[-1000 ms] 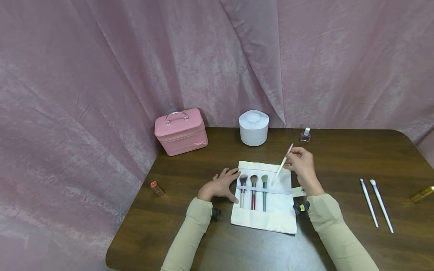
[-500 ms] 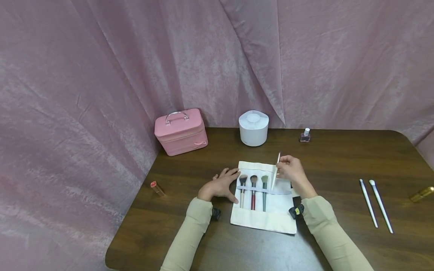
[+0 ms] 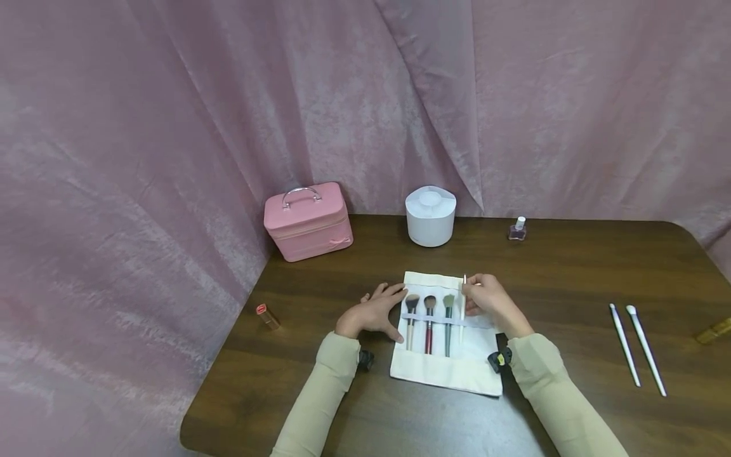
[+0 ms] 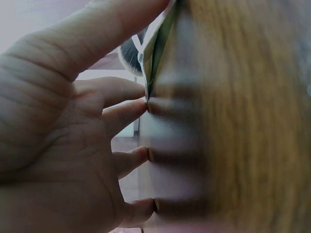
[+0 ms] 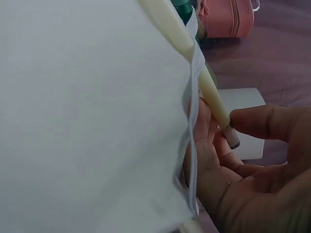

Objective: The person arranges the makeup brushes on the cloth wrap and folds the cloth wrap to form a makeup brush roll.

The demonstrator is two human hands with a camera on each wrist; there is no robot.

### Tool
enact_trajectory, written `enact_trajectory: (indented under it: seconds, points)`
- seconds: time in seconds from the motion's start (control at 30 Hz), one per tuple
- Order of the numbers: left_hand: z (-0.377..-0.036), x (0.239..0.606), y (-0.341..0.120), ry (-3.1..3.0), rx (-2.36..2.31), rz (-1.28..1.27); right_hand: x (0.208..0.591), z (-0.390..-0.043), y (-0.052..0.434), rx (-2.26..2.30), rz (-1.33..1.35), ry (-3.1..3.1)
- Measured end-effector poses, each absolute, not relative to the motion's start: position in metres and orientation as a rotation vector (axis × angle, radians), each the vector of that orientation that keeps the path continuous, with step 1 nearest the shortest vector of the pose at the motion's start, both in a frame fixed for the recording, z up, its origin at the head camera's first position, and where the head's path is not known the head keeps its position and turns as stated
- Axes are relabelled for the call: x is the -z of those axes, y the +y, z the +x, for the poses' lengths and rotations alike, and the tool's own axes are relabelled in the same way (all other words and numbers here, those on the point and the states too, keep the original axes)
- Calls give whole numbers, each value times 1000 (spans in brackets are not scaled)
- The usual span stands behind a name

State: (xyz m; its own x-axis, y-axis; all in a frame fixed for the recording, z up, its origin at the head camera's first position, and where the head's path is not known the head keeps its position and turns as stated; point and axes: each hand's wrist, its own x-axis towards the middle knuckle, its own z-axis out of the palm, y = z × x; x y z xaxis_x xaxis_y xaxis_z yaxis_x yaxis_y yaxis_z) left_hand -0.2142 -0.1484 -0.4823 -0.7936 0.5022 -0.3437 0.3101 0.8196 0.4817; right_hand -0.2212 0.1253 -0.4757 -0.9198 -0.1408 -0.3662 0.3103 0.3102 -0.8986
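Note:
A white cloth brush roll (image 3: 445, 371) lies spread on the table. Three makeup brushes stand side by side under its elastic band: a dark-haired brush (image 3: 412, 302), a red-handled brush (image 3: 429, 343) and a green brush (image 3: 448, 301). To their right, my right hand (image 3: 490, 299) pinches a slim white-handled brush (image 5: 214, 94) near its upper end. In the right wrist view that handle passes beneath the elastic band (image 5: 192, 116). My left hand (image 3: 374, 314) rests at the roll's left edge, fingers spread; its fingertips touch the table in the left wrist view.
Two white brushes (image 3: 645, 349) lie on the right, with a gold tube (image 3: 714, 331) beyond them. Along the back stand a pink case (image 3: 308, 222), a white round container (image 3: 431, 219) and a nail polish bottle (image 3: 517, 230). A lipstick (image 3: 267, 316) is at left.
My right hand has moved left and toward me, bringing the white-handled brush down and sliding it under the elastic band beside the green brush. The left hand stays in place.

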Motion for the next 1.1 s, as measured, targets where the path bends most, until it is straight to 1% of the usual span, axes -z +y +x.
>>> enact_trajectory:
  seconds: [0.3, 0.73, 1.1]
  points:
    - [-213, 482, -147, 2530, -555, 602, 476, -217, 127, 1573, 170, 2232]
    - [-213, 481, -149, 2524, -569, 587, 473, -214, 126, 1288, 30, 2472]
    - [-214, 483, -148, 2536, -560, 588, 473, -209, 125, 1110, 12, 2530]
